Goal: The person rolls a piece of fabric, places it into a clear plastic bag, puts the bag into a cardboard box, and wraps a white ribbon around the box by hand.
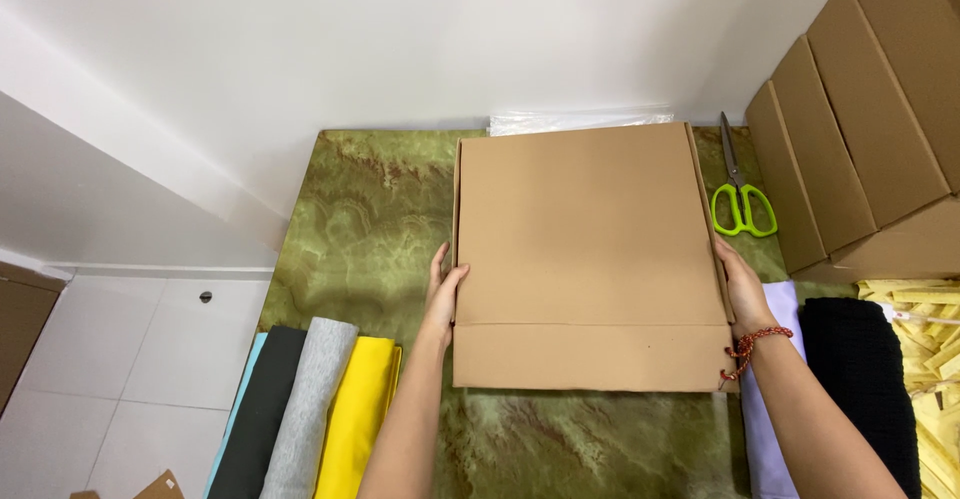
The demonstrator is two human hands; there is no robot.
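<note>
The brown box lay flat in the middle of the green table. The left hand gripped its nine o'clock side, and the right hand gripped its three o'clock side. Green scissors lay at two o'clock.

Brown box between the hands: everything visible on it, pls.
The cardboard box is flat, shallow, plain brown and closed, lying level on the green marbled tabletop. A fold line crosses its top near the front edge, marking off a narrow front strip. Side flap edges show along both sides. No print or tape is visible. The left hand presses its left edge and the right hand its right edge. Its far edge overlaps a clear plastic sheet.
</note>
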